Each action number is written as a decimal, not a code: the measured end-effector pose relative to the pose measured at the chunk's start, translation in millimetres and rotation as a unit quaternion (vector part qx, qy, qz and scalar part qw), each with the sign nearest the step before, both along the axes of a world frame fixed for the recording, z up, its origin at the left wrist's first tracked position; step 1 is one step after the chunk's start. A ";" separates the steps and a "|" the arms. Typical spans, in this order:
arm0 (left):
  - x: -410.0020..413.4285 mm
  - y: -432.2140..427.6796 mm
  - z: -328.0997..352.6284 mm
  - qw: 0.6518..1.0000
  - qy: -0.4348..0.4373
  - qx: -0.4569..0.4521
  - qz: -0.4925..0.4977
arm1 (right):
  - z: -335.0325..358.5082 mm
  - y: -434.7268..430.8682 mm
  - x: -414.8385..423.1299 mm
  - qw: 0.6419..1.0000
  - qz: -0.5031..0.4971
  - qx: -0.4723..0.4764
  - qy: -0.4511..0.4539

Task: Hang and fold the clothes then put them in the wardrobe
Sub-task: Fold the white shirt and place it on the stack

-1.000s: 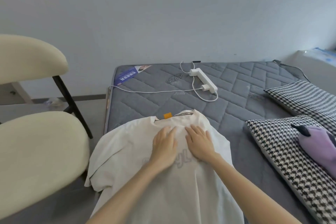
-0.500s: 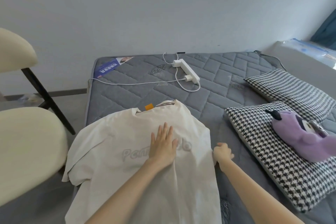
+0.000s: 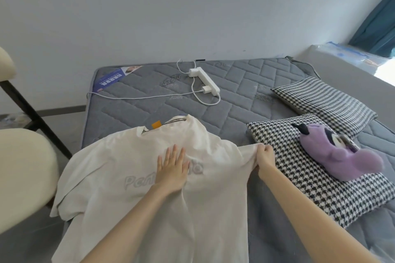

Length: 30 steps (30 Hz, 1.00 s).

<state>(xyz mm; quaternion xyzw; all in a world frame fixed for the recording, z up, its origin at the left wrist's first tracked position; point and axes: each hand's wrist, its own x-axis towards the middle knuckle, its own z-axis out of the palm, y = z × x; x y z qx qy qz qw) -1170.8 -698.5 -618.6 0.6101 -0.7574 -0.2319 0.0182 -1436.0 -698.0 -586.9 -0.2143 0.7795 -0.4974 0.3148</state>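
Head view: left grip (image 3: 172,167) spread flat on limp white T-shirt (image 3: 115,160), right grip (image 3: 265,156) pinching sleeve (image 3: 245,152).

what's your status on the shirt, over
Left hand flat on the white t-shirt. Right hand grips its sleeve, stretched outward. Unfolded, lying on the mattress. Houndstooth pillow close beside that sleeve.

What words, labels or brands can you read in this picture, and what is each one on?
"Pen…": grey outlined print on the chest of the white T-shirt; the left hand covers the middle letters, and the end is unclear.
Blue label on the mattress corner: white characters, too blurred to read.
Orange tag at the collar: no text readable.
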 end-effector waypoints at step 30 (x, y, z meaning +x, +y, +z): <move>-44.9 1.0 -20.9 0.996 -0.068 -0.054 -0.003 | -62.8 20.0 -36.3 0.966 0.183 0.175 -0.046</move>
